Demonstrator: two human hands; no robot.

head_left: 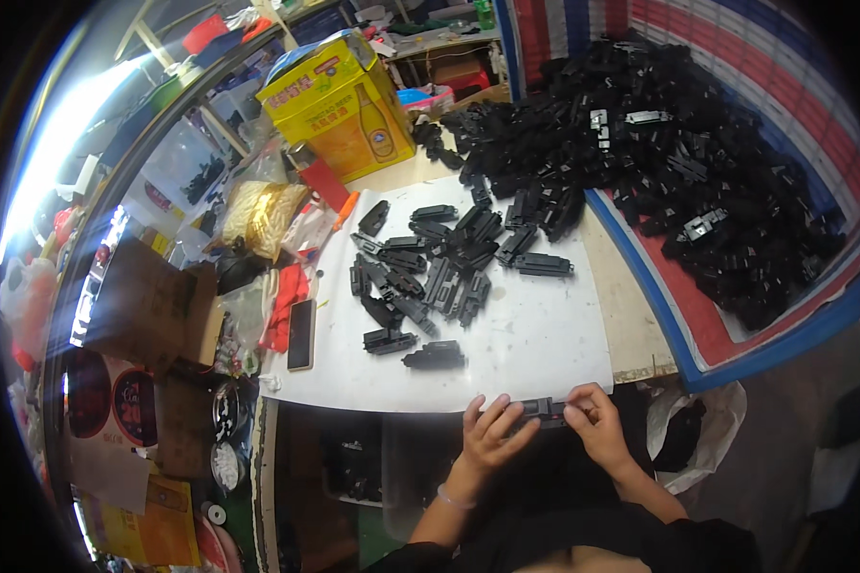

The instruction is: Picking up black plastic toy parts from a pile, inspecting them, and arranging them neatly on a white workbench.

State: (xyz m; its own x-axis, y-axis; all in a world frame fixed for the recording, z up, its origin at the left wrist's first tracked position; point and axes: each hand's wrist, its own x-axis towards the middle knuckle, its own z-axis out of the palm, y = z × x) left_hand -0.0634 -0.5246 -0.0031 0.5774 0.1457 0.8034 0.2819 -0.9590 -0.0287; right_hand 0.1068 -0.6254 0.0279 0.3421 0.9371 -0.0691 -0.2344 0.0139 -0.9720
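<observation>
At the table's front edge, my left hand (488, 441) and my right hand (599, 430) hold a black oblong plastic part (542, 408) between them. The left fingers grip one end of it, and the right thumb and forefinger pinch the other. A band circles my left wrist. Just beyond lies a loose group of similar black plastic parts (440, 282) on a white sheet (535, 353). The nearest single part (434, 355) rests ahead of my left hand. Fine detail on the held part is too small to make out.
A striped red, white and blue sheet (683, 334) holds a large heap of black parts (659, 143) at the right. A yellow carton (339, 105) stands at the back left. On the table's left lie a phone (301, 334), a red cloth (290, 301) and a bag (263, 220).
</observation>
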